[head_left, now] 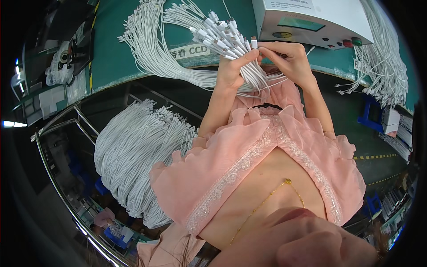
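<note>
Left hand [232, 71]: clamped on white cable bundle [254, 76], upper centre of frame.
Right hand [291, 62]: fingertips drawn together at one raised connector [254, 42]; firm pinch, cannot tell.
Spill risk: connectors may fan out, should left grip slacken.
Tangle risk: neighbouring cables [149, 53], upper left-centre, could snag if pulled.

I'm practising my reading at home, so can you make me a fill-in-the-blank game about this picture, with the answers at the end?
1. The cables in the left grip are coloured ____.
2. The person's ruffled top is coloured ____.
3. The biggest cable pile is on the person's ____ side.
4. On the white machine, the red knob sits beside a ____ one.

Missing words: white; pink; left; green.
</note>
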A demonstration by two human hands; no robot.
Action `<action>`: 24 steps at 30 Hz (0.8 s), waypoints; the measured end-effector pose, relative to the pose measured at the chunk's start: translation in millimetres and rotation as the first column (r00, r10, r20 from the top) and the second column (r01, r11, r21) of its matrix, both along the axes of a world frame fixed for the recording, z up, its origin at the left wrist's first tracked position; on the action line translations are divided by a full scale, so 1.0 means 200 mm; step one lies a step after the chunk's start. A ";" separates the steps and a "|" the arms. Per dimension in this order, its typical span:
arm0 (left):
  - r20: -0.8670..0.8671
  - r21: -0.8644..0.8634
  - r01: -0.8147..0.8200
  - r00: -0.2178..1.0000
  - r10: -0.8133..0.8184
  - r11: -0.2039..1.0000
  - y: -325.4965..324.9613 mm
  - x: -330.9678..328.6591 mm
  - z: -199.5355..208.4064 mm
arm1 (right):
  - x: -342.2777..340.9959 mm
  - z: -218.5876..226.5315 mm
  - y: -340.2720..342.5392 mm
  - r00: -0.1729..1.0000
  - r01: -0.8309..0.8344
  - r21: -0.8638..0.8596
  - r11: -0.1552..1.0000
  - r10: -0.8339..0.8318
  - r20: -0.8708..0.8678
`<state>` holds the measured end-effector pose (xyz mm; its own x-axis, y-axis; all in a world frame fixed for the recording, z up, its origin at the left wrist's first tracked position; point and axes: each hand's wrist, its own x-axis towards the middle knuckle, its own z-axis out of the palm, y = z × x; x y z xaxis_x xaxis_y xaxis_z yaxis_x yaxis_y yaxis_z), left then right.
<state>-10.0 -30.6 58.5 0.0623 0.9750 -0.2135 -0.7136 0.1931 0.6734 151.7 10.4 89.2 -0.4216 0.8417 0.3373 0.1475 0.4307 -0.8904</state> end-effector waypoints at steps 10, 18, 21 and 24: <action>-0.003 0.021 0.014 1.000 -0.014 1.000 -0.01 -0.01 0.00 | 0.04 0.02 0.04 0.976 -0.084 0.330 0.940 0.010 0.219; 0.009 0.034 0.052 0.999 -0.053 0.998 0.01 0.01 0.01 | -0.01 -0.02 0.00 0.960 -0.159 -0.484 0.860 0.021 -0.278; -0.008 0.064 0.082 0.997 -0.081 0.995 0.01 0.01 0.01 | -0.01 -0.04 0.00 0.941 -0.179 -0.618 0.765 -0.050 -0.334; -0.026 0.012 0.053 0.998 -0.053 0.999 0.00 0.00 -0.02 | 0.02 0.02 0.03 0.963 -0.174 -0.601 0.780 0.008 -0.269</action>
